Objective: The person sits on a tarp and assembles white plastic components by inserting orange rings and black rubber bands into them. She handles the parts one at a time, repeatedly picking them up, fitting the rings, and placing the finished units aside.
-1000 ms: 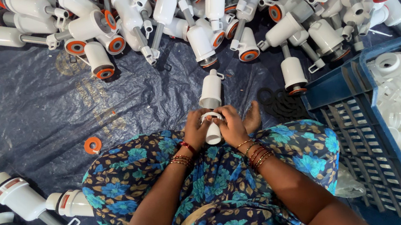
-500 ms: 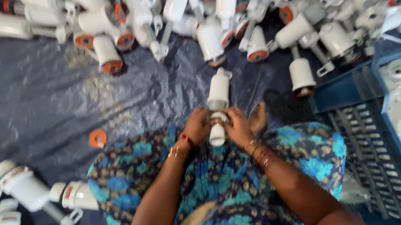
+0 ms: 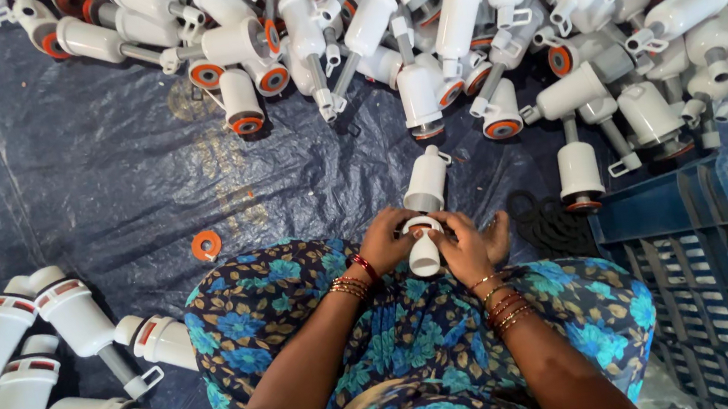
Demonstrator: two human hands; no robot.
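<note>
Over tarp (image 3: 88, 190), hands (image 3: 428, 241) around fitting (image 3: 424, 248)

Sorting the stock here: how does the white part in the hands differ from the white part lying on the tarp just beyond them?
The held white part is gripped by the left hand and right hand over the lap; the loose white part lies untouched on the blue tarp. The held one points its rounded end toward the person; the loose one lies angled away. Both are white plastic and roughly cylindrical.
</note>
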